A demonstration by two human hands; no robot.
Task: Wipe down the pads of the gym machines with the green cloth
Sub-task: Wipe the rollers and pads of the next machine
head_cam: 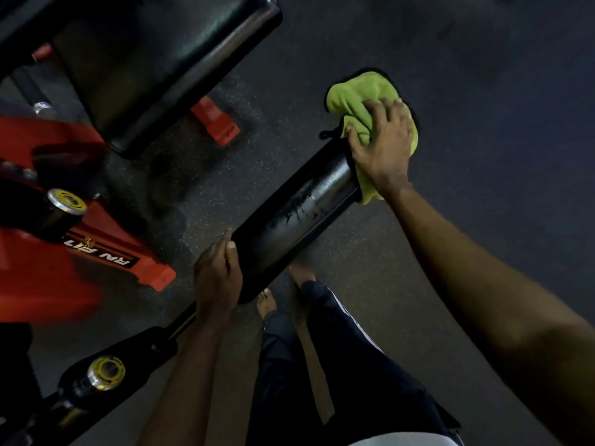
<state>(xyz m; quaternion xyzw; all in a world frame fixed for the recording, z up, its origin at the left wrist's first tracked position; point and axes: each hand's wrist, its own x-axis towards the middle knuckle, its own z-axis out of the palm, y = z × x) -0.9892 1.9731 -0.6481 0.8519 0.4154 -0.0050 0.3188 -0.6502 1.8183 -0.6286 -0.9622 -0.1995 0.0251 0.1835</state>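
Standing over a black roller pad [299, 214] that runs from near left to far right, this person has a hand on each end. The right hand [383, 146] is on the far end, fingers bent and a bit spread, gripping the bunched-up green cloth [354, 91] against the tip of the pad. Some cloth pokes out beyond the hand and some hangs below it. The left hand [217, 278] wraps the near end, fingers curled under and thumb over the edge.

The pad's surface is shiny with a streaky grey smear along the middle. Underneath everything is a dark speckled rubber floor [450, 59], and the lighting's pretty dim. Over on the left there's a red machine frame [106, 252] with a black label, lettering blurry. A big black seat pad [154, 66] sits far left. Bare feet [267, 304] and dark trousers [338, 365] with a white stripe show below the pad.
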